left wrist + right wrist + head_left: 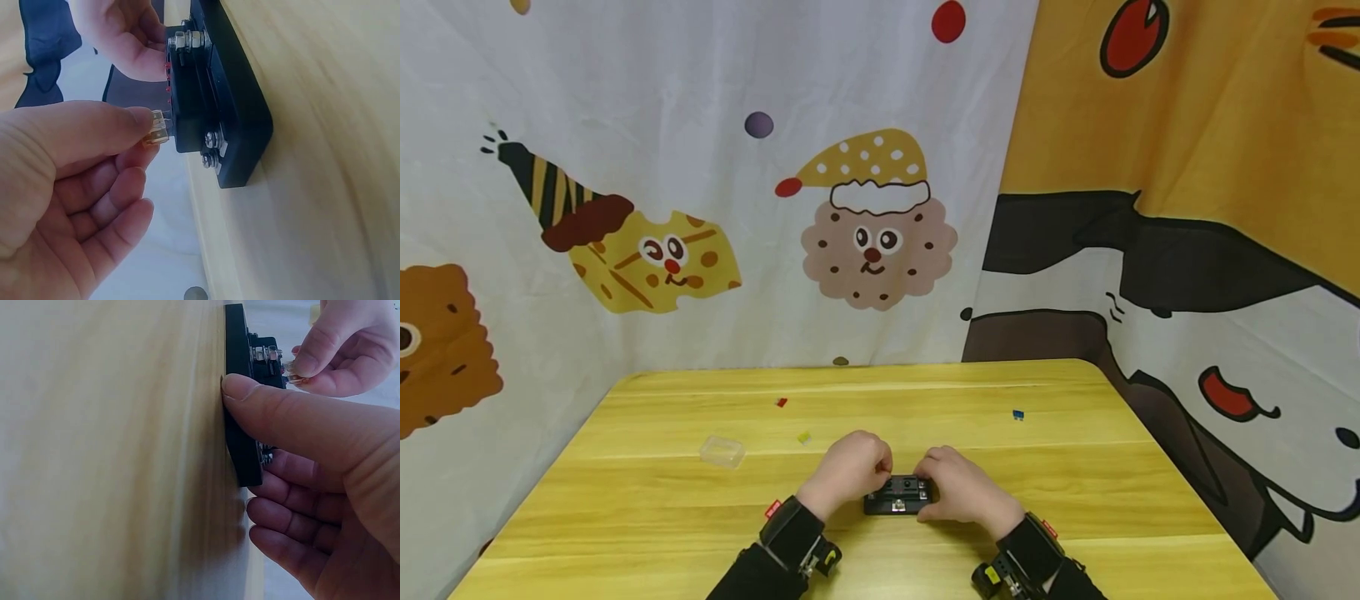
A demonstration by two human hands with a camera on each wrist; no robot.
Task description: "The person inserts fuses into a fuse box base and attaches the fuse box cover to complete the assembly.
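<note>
Thumb and forefinger of left hand [856, 465] pinch a clear, amber-tinted piece [157, 128], prong side pointing down at top of black block [893, 496], near block's left end; cannot tell how deep prongs sit. Right hand [958, 487] grips block's right end, thumb along near side. Block lies flat, about midway between worktop's [662, 533] left and right edges, long axis roughly parallel to far edge. Beyond: clear box [722, 452], yellow piece [804, 437]; red piece [782, 402] nearer far edge; blue piece [1018, 414] toward far right corner.
</note>
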